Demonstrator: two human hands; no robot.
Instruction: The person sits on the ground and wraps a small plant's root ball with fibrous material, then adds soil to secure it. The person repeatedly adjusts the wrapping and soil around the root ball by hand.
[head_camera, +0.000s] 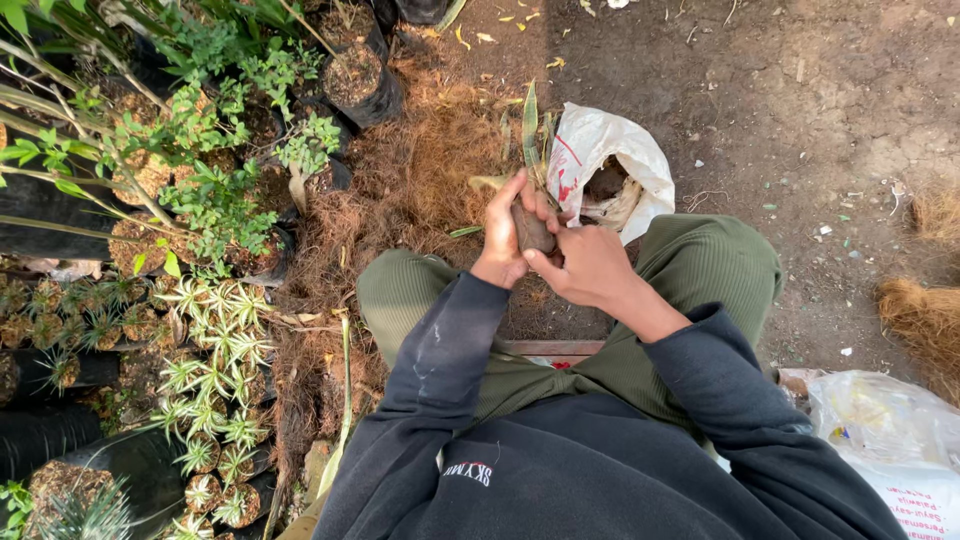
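Note:
I sit with my knees apart over a heap of brown fibrous mulch (420, 170). My left hand (505, 235) and my right hand (590, 265) are both closed around a small plant's brown root ball (533, 230), held between my knees. The plant's long green leaves (531, 130) stick up away from me. Just beyond the hands lies a white plastic bag (610, 150), open, with dark soil and dry fibre inside.
Rows of small potted plants in black bags (210, 340) fill the left side, with leafy seedlings (220, 190) further back. Bare dirt ground (800, 120) stretches right. Clumps of brown fibre (925, 310) and another white plastic bag (890, 430) lie at right.

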